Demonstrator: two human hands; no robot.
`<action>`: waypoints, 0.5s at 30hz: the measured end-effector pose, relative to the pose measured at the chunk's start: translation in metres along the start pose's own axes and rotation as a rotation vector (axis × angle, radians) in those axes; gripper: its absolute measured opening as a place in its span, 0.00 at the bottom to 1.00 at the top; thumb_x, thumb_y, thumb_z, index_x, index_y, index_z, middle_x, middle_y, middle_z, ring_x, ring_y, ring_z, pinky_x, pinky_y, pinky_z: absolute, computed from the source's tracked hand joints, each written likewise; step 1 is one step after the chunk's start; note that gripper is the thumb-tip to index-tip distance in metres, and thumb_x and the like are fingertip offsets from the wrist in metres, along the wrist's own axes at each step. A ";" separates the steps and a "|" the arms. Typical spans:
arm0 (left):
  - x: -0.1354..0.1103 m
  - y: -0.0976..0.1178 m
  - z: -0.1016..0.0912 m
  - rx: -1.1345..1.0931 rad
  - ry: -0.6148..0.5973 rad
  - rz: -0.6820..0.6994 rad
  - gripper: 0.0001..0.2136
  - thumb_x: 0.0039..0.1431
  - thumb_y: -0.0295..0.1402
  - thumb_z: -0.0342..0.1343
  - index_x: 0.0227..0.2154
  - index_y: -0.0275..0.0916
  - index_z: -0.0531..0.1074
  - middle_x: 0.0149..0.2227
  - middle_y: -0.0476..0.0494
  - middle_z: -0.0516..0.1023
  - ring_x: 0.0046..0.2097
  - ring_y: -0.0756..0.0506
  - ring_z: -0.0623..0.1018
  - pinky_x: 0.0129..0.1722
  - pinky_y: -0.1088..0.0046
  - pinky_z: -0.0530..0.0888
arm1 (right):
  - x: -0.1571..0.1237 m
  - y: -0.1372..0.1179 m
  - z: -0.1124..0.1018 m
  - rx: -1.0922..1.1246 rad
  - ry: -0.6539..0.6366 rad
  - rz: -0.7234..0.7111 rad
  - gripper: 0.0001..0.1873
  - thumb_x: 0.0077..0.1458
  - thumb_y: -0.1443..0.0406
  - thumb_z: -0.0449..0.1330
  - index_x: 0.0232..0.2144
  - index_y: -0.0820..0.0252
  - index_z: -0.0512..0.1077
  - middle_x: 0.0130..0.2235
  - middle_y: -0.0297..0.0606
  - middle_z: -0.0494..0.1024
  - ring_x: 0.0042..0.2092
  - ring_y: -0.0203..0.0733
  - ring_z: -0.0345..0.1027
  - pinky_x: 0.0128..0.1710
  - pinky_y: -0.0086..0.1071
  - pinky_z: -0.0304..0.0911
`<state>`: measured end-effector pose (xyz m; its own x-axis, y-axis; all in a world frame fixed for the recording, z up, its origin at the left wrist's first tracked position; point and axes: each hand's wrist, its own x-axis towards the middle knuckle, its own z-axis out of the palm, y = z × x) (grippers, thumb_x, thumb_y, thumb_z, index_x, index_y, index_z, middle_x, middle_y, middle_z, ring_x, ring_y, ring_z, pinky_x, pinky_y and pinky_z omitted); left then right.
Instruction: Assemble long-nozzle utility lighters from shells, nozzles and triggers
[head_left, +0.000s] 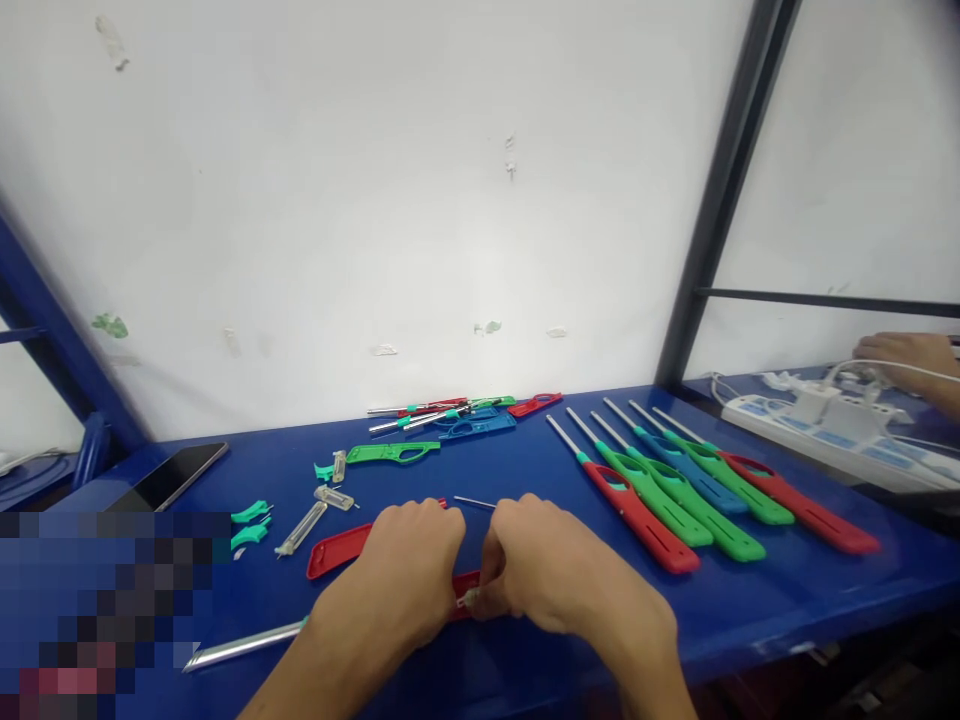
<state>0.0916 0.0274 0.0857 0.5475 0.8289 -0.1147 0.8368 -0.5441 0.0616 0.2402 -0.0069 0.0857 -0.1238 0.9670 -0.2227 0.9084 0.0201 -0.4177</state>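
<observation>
My left hand (pixel 416 565) is closed round a red lighter shell (pixel 466 580), whose middle shows between my hands. A silver lighter tube (pixel 247 645) sticks out left from under my left wrist. My right hand (pixel 536 560) bends over the shell's right part, fingertips pinched at a small pale part (pixel 469 598) in it; its kind is hidden. Behind my left hand lies another red shell half (pixel 341 552), partly covered. A thin metal rod (pixel 475 502) lies beyond my right hand. Clear fuel tanks (pixel 302 528) and teal triggers (pixel 251 525) lie to the left.
Several assembled long lighters (pixel 645 510) lie in a row at right. A green shell half (pixel 394 453) and a pile of shells and tubes (pixel 442 415) lie near the wall. A phone (pixel 180 475) lies left; a power strip (pixel 840 440) and another person's hand (pixel 911 355) are at right.
</observation>
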 end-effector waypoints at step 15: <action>-0.002 0.005 0.003 0.069 0.000 -0.066 0.10 0.56 0.20 0.55 0.35 0.39 0.77 0.39 0.35 0.83 0.42 0.35 0.84 0.42 0.62 0.76 | 0.000 0.000 -0.001 -0.026 0.011 -0.027 0.06 0.49 0.63 0.75 0.31 0.58 0.86 0.33 0.41 0.87 0.33 0.44 0.79 0.30 0.31 0.60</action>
<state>0.0942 0.0229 0.0836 0.4914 0.8631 -0.1163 0.8681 -0.4962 -0.0149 0.2408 -0.0064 0.0868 -0.1445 0.9688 -0.2014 0.9147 0.0531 -0.4007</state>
